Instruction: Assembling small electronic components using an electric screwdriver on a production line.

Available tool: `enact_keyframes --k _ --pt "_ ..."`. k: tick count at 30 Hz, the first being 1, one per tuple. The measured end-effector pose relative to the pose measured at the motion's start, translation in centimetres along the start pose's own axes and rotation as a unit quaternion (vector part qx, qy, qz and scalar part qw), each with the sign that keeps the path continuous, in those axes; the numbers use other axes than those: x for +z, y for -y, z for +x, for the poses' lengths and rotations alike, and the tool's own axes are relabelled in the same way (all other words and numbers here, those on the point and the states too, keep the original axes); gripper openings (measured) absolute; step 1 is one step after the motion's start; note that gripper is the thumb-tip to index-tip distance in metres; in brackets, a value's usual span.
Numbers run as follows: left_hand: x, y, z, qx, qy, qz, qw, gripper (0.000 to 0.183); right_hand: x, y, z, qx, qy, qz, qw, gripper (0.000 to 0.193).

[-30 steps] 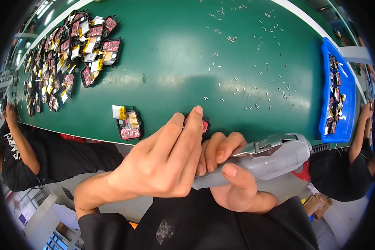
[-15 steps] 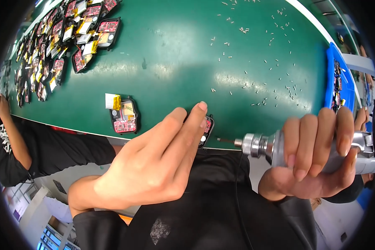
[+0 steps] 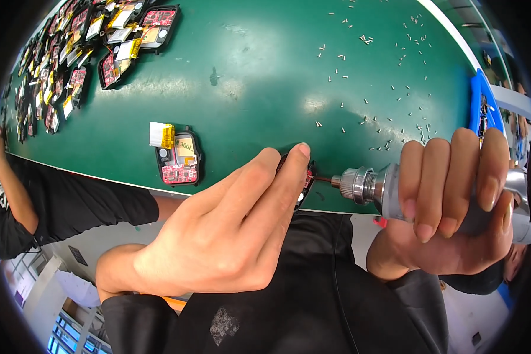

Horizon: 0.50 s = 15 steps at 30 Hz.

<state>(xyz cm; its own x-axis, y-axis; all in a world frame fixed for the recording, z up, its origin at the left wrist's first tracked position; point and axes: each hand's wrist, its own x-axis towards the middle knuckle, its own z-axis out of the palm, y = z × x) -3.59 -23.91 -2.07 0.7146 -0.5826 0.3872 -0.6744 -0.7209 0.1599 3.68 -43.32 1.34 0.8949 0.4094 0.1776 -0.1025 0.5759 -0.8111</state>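
Under the fingers of my left hand (image 3: 218, 230) is a black housing with a red circuit board (image 3: 302, 194), at the near edge of the green table. The fingers lie long and close together along the housing and hide most of it; the thumb is out of sight. My right hand (image 3: 448, 200) is wrapped round a silver-grey electric screwdriver (image 3: 360, 184), held sideways. Its thin bit points left and reaches the red board at the housing's right side. Whether a screw sits under the bit is too small to tell.
Left of my left hand lies an open housing (image 3: 183, 159) with a white-and-yellow battery. Many similar units (image 3: 76, 65) are heaped at the far left. Loose screws (image 3: 366, 40) are scattered over the table's right part, near a blue bin (image 3: 479, 97). At left is another person's arm (image 3: 19, 192).
The screwdriver in my right hand has moved left and slightly up, so its bit now meets the board. My left hand has shifted slightly right in the picture, still on the housing.
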Motion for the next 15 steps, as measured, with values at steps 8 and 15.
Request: enact_keyframes --k 8,15 --pt "0.5 -0.4 -0.1 -0.005 -0.021 -0.009 1.0 0.038 -0.4 0.7 1.2 0.059 0.108 -0.033 0.992 0.019" --pt "-0.4 0.7 -0.6 -0.008 -0.001 -0.038 0.999 0.042 1.0 -0.4 3.5 0.083 0.242 -0.044 0.966 0.025"
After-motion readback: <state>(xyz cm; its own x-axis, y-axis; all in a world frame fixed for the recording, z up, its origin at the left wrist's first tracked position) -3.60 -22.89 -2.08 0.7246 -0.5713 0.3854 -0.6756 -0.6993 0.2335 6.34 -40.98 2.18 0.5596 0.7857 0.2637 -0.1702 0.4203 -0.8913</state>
